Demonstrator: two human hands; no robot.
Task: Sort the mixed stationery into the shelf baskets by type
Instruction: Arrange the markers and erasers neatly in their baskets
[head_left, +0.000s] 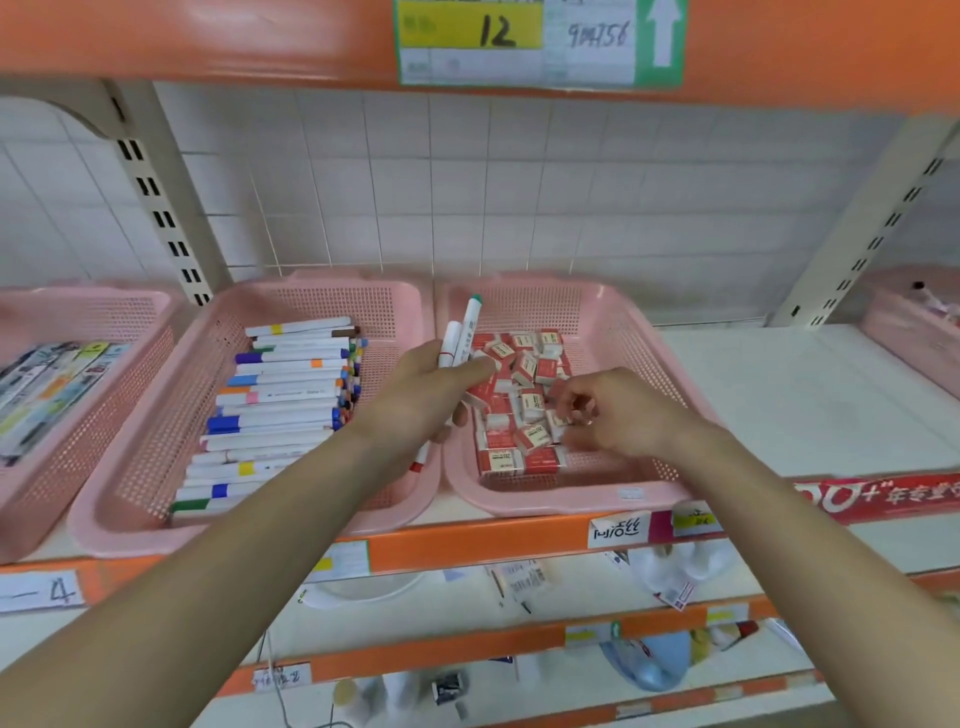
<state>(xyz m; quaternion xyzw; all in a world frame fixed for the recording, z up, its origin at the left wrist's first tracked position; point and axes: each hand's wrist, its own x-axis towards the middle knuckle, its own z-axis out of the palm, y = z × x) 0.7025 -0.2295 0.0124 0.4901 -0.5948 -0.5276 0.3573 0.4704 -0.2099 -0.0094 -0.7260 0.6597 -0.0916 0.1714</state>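
Two pink baskets stand side by side on the shelf. The left basket (156, 447) holds several white markers (280, 405) with coloured bands, laid in rows. The right basket (613, 322) holds a heap of red-and-white boxed erasers (524, 374). My left hand (426, 395) hovers over the gap between the baskets and grips a bunch of white markers (465, 332), one with a green cap, tips pointing up and away. My right hand (613, 410) is down among the erasers with curled fingers; whether it pinches one I cannot tell.
A third pink basket (78, 312) with flat printed packs sits at far left, a fourth (914, 317) at far right. Bare white shelf (789, 395) lies between. An orange shelf edge (467, 545) runs below; lower shelves hold bottles and small goods.
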